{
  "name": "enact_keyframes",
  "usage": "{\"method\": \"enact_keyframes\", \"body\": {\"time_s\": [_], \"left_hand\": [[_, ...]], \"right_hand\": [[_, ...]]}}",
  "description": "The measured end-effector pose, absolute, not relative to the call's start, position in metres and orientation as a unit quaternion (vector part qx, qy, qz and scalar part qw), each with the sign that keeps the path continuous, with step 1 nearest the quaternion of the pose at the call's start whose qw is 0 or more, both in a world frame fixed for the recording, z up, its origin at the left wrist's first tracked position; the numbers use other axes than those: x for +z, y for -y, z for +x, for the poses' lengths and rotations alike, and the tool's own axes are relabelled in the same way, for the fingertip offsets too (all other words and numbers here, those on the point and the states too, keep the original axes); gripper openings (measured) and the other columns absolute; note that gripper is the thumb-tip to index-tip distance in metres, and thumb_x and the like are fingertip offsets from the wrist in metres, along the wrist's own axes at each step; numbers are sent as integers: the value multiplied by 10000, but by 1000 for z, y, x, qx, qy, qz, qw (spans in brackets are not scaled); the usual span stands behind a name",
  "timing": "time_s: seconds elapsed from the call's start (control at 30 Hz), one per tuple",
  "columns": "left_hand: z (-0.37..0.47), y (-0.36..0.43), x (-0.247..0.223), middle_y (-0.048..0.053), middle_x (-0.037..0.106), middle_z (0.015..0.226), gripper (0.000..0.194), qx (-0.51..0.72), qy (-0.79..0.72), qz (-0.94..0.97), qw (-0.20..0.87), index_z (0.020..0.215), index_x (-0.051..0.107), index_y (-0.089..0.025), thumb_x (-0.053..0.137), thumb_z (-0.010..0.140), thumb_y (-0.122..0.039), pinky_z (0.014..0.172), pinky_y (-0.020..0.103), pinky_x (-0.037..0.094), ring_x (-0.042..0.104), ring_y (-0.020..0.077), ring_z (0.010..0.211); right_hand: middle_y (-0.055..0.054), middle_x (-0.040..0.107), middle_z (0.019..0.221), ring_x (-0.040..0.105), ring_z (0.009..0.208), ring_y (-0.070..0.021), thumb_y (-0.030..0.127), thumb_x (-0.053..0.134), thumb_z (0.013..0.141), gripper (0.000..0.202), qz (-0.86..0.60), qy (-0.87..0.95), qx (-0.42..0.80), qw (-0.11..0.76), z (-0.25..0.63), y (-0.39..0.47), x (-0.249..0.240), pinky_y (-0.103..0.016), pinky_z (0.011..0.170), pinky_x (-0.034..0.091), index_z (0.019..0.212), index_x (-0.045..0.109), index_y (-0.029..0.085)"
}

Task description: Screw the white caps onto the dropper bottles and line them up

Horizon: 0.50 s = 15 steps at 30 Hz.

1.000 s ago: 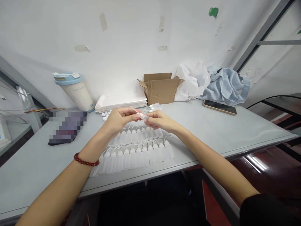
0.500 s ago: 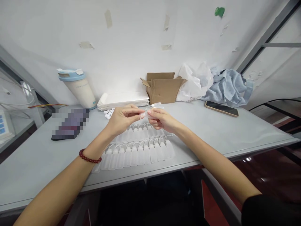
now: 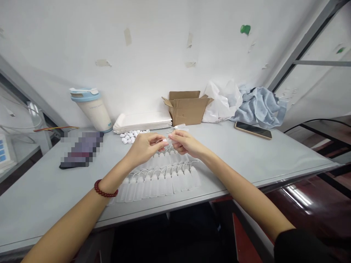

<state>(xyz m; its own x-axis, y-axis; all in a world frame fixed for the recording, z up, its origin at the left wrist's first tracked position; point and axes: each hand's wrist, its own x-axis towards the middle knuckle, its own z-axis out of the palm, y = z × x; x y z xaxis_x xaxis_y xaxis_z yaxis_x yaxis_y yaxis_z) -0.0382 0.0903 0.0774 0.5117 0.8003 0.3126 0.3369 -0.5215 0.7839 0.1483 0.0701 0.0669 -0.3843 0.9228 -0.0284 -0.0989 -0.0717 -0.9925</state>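
Observation:
Both hands meet over the table (image 3: 233,160), their fingertips close together. My left hand (image 3: 145,148) is closed in a pinch on a small white cap (image 3: 165,140), with a thin white cord at it. My right hand (image 3: 188,143) pinches something small and pale beside it, mostly hidden by the fingers. Below the hands lie two rows of translucent white sleeves (image 3: 160,185) with looped white cords at their tops. A pile of small white caps (image 3: 130,136) sits behind my left hand, and a few clear pieces (image 3: 180,127) lie beyond my right.
Along the wall stand a tilted cream tumbler (image 3: 94,113), a stack of white trays (image 3: 142,120), an open cardboard box (image 3: 189,111), a white plastic bag (image 3: 222,102) and a blue cloth (image 3: 263,107). A phone (image 3: 253,130) lies at right, a blurred-out dark object (image 3: 82,149) at left.
My view has tilted up slightly. Both hands stay together at nearly the same place; the small white cap and its cord now show more clearly between the fingertips.

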Motion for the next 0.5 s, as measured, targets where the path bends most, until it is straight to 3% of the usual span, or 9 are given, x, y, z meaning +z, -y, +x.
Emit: {"method": "enact_keyframes", "body": {"time_s": [0.1,0.3,0.37,0.5], "left_hand": [[-37,-88,77,47,710,789,227,386,-352,803,287,828,709,-178,693,741,-386,661,302,531,644,178,684],[-41,-89,87,74,707,673,418,245,-369,770,460,679,705,-158,570,813,-529,475,276,505,627,168,513],[-41,-88,88,64,690,626,438,249,-365,790,425,625,687,-161,558,819,-531,433,260,464,591,150,469],[-38,-86,83,16,615,547,392,312,-314,861,249,544,631,-181,562,839,-431,524,255,438,533,125,514]], "right_hand": [[120,208,504,121,407,-44,413,570,865,346,-370,545,634,407,149,-70,69,-182,392,97,698,335,221],[117,210,518,133,414,-50,451,584,848,344,-354,566,619,414,150,-69,70,-170,387,113,728,350,229],[115,211,524,136,416,-50,449,574,857,335,-354,578,615,404,152,-69,70,-169,388,111,732,355,228],[112,201,530,138,423,-53,451,542,881,338,-348,590,621,383,157,-70,70,-167,385,111,723,344,227]]}}
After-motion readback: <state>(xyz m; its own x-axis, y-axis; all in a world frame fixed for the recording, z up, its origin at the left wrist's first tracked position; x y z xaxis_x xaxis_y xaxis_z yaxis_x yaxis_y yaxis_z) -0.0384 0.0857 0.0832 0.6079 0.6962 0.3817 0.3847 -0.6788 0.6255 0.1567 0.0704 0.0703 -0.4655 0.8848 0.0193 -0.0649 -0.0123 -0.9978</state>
